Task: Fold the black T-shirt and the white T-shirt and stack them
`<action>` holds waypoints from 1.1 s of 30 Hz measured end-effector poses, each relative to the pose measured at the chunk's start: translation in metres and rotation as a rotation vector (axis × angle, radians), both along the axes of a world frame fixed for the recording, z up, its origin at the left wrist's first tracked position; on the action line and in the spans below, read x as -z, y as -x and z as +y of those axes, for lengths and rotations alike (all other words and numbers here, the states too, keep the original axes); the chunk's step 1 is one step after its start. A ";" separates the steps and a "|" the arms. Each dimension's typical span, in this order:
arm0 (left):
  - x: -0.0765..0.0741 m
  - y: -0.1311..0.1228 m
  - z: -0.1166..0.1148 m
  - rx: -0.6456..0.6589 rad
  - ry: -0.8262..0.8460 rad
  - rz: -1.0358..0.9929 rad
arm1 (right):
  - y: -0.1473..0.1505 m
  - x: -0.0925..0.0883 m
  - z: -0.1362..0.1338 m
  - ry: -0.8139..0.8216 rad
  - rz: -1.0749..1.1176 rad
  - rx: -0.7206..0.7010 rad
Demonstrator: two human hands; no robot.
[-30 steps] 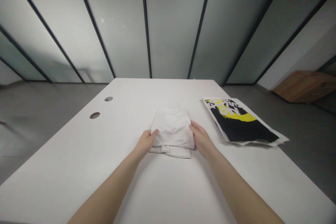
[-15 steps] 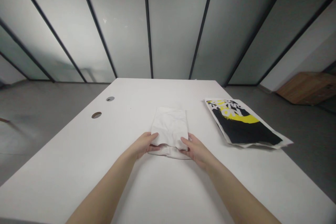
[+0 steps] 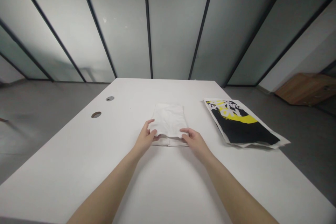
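Observation:
A folded white cloth (image 3: 169, 119) lies flat on the white table in front of me, its near edge showing several loose layers. My left hand (image 3: 145, 136) is at its near left corner, thumb on the top layer, index finger lifted away and other fingertips partly hidden under the edge. At the near right corner, my right hand (image 3: 193, 140) holds the edge between thumb and fingers. The lower fingers of that hand are mostly out of sight.
On the right side of the white table (image 3: 162, 185) lies a flat folded white piece with a black and yellow print (image 3: 241, 122), its corner over the table edge. Two round holes (image 3: 96, 114) pierce the tabletop at left. Frosted glass panels stand behind; a wooden cabinet (image 3: 307, 89) is at far right.
The cloth has shifted slightly away from me, both hands moving with it. My left index finger has lifted off, and my right fingers have moved onto the top of the corner.

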State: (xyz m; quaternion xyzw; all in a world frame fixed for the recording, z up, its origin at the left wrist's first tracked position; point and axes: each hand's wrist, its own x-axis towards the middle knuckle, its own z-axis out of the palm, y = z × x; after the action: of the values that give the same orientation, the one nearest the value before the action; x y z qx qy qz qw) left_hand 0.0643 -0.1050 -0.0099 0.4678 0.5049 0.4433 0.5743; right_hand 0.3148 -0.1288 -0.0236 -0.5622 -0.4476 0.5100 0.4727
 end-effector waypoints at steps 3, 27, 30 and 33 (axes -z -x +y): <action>-0.004 0.006 -0.001 0.098 0.013 0.006 | -0.007 -0.006 -0.005 0.061 0.243 0.061; -0.017 0.023 -0.005 0.235 0.015 0.320 | -0.006 -0.028 -0.023 0.277 0.209 -0.157; -0.017 0.026 -0.005 0.276 0.068 0.272 | -0.009 -0.032 -0.027 0.337 0.280 -0.204; -0.014 0.032 -0.004 0.376 0.118 0.329 | -0.011 -0.027 -0.030 0.386 0.201 -0.266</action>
State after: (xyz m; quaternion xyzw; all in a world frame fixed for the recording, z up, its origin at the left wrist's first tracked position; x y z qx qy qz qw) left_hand 0.0320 -0.1090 0.0038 0.5851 0.5204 0.2164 0.5831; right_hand 0.3259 -0.1588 0.0038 -0.5245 -0.3627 0.6972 0.3276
